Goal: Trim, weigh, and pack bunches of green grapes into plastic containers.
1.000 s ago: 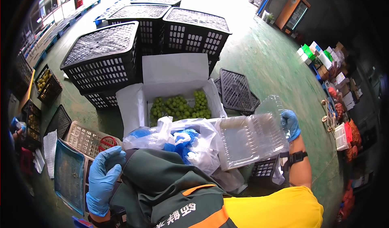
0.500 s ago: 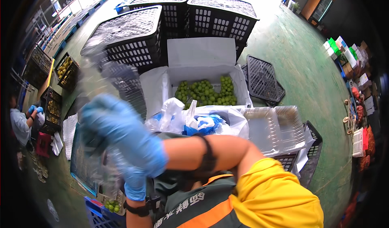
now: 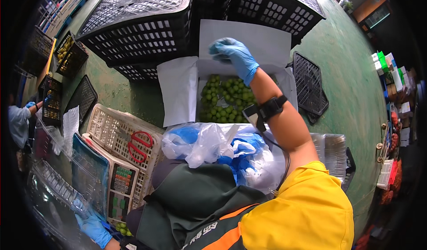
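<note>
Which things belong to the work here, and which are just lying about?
Seemingly in use:
clear plastic container, held by the left hand;
green grapes in the open white box, near the right hand.

Seemingly just lying about:
black lids on the floor;
brown cabinet;
cartons at the right.

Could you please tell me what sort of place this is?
Probably a produce warehouse or packing area: green grapes lie in an open white box, large slatted black crates stand stacked behind it, and produce-filled crates stand farther left.
</note>
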The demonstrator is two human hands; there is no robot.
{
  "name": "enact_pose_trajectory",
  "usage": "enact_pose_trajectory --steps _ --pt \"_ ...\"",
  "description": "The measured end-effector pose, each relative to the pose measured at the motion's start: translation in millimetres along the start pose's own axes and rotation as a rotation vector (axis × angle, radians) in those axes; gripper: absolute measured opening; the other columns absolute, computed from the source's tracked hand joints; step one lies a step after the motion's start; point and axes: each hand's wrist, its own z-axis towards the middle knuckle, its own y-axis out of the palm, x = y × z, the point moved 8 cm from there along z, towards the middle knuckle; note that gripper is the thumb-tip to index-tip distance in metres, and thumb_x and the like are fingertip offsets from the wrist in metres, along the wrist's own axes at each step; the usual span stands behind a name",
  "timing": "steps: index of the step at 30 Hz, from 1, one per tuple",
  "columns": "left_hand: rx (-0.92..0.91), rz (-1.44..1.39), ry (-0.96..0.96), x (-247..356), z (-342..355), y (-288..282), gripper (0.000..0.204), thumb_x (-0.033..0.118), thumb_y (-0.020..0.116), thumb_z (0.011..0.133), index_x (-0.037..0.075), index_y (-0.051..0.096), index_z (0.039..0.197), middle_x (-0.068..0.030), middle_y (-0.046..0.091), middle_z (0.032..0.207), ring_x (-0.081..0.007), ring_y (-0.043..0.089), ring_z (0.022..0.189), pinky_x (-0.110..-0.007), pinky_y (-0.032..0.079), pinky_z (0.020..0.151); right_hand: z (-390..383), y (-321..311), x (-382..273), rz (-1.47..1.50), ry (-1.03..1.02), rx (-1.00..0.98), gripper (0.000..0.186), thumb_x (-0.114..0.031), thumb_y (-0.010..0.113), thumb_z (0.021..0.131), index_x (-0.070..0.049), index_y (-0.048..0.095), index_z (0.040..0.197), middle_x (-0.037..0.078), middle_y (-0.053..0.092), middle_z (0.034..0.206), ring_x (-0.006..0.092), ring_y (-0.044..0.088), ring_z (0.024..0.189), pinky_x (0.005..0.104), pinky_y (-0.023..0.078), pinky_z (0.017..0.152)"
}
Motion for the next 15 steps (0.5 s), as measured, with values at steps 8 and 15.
enact_pose_trajectory --steps 8,15 --pt "-0.293 0.039 -0.232 -30.3 13.7 -60.3 0.046 0.023 0.034 0.095 -0.004 0.033 0.132 -0.0198 0.043 0.131 -0.0268 0.043 0.121 -0.037 0.030 0.106 27.7 -7.3 243.5 -1.499 0.243 -0.692 0.027 -0.008 0.056 0.070 -0.005 0.065 0.095 0.018 0.062 0.100 0.0353 0.059 0.090 0.0394 0.048 0.078" --pt "0.294 0.088 -0.228 -57.3 -14.8 -20.1 0.051 0.031 0.032 0.096 0.001 0.027 0.136 -0.0168 0.039 0.136 -0.0268 0.044 0.120 -0.035 0.033 0.103 -0.9 47.2 331.4 -1.748 0.066 -1.159 0.025 -0.009 0.060 0.068 -0.006 0.067 0.092 0.015 0.063 0.101 0.0327 0.061 0.090 0.0408 0.051 0.074"
